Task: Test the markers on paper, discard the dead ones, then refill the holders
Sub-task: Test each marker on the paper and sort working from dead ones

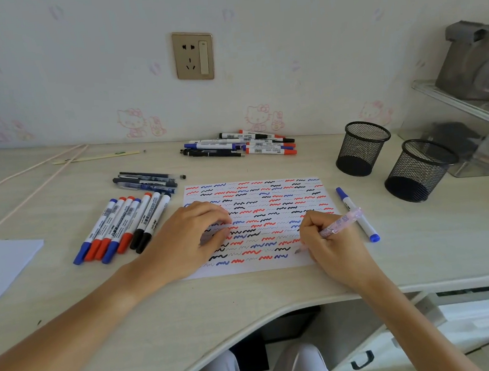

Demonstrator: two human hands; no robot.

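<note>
A white test sheet [286, 208] covered in red, blue and black squiggles lies in the middle of the desk. My left hand [188, 237] rests flat on its left part, fingers curled, holding nothing. My right hand [331, 243] grips a pink pen [341, 224] with its tip touching the sheet's lower right corner. A blue marker [356, 214] lies just right of the sheet. A row of several red, blue and black markers [122, 225] lies left of the sheet. Two black mesh holders [361, 148] [419, 170] stand empty at the right.
Another pile of markers and pens [240, 145] lies by the wall. Several dark pens [148, 180] lie above the marker row. A blank paper stack [1, 262] sits at the left edge. A clear acrylic shelf [473, 112] stands at the far right.
</note>
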